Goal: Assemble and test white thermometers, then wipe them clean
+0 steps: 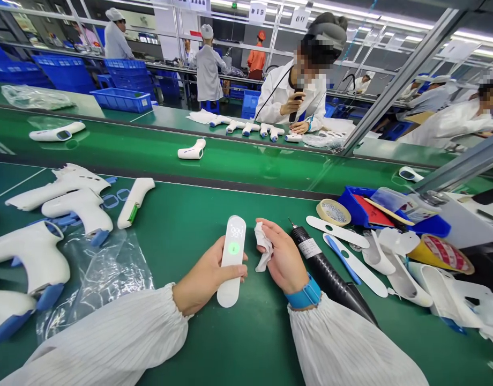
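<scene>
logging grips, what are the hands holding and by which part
Left hand: the thermometer, gripped around its lower half, thumb across the front. Right hand: a crumpled white cloth, pinched by its upper part.

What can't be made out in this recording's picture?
Head view:
- device: back, turned away
- tissue: gripped part, behind the right hand's fingers
- screwdriver: rear end, behind the right sleeve
- lower-left housing: cut by the left edge
- hanging sign: writing too small
</scene>
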### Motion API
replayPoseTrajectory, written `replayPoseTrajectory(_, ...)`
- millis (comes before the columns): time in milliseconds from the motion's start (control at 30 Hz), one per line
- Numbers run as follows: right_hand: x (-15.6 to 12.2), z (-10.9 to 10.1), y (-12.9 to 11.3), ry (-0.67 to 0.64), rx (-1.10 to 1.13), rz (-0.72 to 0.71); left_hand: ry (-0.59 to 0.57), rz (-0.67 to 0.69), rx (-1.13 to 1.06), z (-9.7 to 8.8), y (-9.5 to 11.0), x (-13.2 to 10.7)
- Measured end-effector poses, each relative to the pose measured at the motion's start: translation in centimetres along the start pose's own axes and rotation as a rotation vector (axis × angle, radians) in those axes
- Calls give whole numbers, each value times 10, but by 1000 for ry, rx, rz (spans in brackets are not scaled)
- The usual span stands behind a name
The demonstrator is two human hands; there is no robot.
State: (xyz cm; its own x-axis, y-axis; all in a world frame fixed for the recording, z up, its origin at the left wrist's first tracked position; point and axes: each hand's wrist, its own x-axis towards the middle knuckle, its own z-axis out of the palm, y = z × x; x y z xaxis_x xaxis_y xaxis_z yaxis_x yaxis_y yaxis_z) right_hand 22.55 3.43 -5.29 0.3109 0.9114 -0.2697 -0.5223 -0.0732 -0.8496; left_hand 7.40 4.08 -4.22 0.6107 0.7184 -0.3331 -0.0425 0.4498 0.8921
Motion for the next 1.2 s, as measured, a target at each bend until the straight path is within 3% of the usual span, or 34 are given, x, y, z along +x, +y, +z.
replayPoseTrajectory(433,-4,1,-2,-35,-63,-1,14,-6,19,-1,0,1)
replayPoseTrajectory(700,-18,3,-6,-275,-498,18,54,49,9,-1,0,2)
replayPoseTrajectory(833,-19,4,-4,-323,-637,-12,50,87,8,0,-1,2)
replayPoseTrajectory(1200,-18,4,6,-326,-568,-8,51,123,62,3,-1,-1)
